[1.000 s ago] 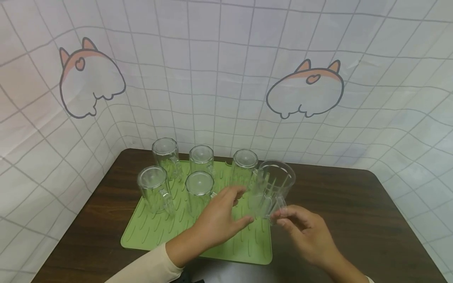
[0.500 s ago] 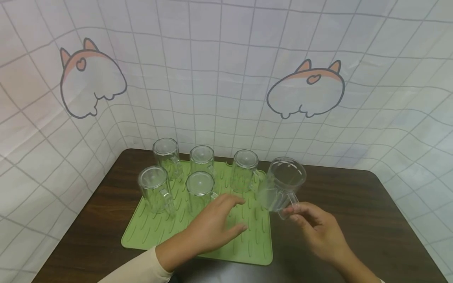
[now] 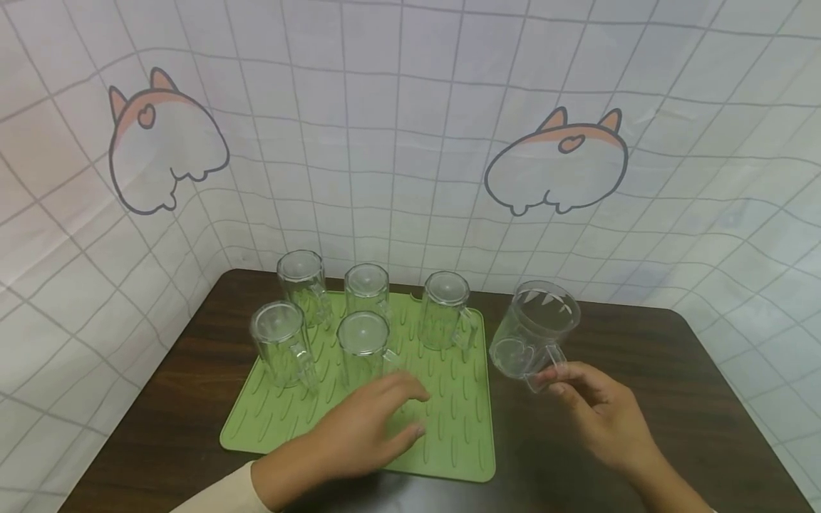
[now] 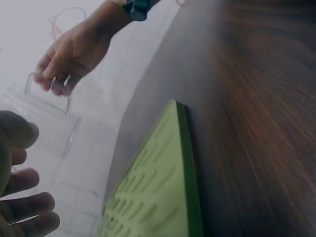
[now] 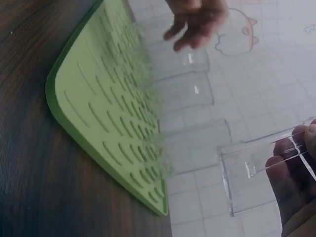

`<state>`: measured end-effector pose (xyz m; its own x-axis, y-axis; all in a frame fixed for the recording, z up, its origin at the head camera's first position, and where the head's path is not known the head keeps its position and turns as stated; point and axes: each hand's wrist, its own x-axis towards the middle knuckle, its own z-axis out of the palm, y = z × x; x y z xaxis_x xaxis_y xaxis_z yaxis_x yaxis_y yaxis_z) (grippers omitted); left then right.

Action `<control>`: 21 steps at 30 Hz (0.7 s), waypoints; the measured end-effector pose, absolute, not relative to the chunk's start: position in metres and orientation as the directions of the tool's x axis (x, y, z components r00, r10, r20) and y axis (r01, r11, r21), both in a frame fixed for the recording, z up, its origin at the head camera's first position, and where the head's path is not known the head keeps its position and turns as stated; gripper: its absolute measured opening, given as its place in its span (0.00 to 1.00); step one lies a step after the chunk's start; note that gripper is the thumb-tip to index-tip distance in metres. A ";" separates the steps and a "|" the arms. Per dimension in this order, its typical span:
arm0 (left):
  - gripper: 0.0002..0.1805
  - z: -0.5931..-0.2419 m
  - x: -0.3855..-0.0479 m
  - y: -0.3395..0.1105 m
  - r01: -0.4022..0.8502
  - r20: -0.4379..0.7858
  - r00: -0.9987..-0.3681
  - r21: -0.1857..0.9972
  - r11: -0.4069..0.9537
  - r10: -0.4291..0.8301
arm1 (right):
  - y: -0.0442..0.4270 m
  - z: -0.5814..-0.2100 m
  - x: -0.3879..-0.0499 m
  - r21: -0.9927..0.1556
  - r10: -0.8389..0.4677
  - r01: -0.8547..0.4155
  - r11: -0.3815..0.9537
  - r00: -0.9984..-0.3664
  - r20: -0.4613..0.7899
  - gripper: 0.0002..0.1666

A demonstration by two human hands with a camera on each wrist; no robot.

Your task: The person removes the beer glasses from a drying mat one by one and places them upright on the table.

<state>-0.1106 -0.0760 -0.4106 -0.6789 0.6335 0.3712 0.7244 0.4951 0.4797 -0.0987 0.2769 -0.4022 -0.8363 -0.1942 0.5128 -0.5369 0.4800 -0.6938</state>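
Note:
My right hand (image 3: pixel 609 413) pinches the handle of a clear glass mug (image 3: pixel 539 328), its mouth up and slightly tilted. That mug hangs above the table just right of the green drying mat (image 3: pixel 449 427). In the right wrist view, the fingers (image 5: pixel 281 173) curl round the mug's handle. My left hand (image 3: pixel 359 427) hovers over the front of the mat, fingers loosely bent and holding nothing. Nearest to it stands an upside-down mug (image 3: pixel 363 342); the left hand partly hides its lower side. Another inverted mug (image 3: pixel 444 306) stands at the mat's back right.
More clear mugs stand inverted on the mat: one at front left (image 3: pixel 280 342), one at back left (image 3: pixel 301 285) and one at back middle (image 3: pixel 366 285). Dark wooden tabletop (image 3: pixel 654 370) surrounds the mat. A white gridded cloth (image 3: pixel 398 157) hangs behind and at the sides.
My right hand has carried the mug rightward, from over the mat's right edge to beyond it. The left hand has drawn back left and toward me. The inverted mugs have stayed put.

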 end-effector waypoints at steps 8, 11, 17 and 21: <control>0.17 -0.420 -0.106 -0.109 0.720 0.335 -0.679 0.476 0.505 0.653 | 0.291 -0.399 -0.099 -0.678 -0.192 -0.513 0.526 -0.848 0.493 0.18; 0.16 -0.423 -0.104 -0.123 0.693 0.297 -0.706 0.480 0.538 0.643 | 0.296 -0.398 -0.100 -0.684 -0.198 -0.507 0.525 -0.854 0.481 0.17; 0.16 -0.427 -0.101 -0.145 0.667 0.290 -0.737 0.458 0.588 0.611 | 0.305 -0.395 -0.103 -0.697 -0.156 -0.462 0.548 -0.876 0.457 0.13; 0.17 -0.430 -0.100 -0.156 0.664 0.302 -0.744 0.438 0.606 0.596 | 0.311 -0.395 -0.105 -0.692 -0.121 -0.428 0.581 -0.887 0.446 0.11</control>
<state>-0.1003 -0.1559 -0.4296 -0.7436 0.5963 0.3025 0.6641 0.6061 0.4378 -0.1051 0.3109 -0.3947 -0.8867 -0.1207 0.4462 -0.4275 0.5812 -0.6924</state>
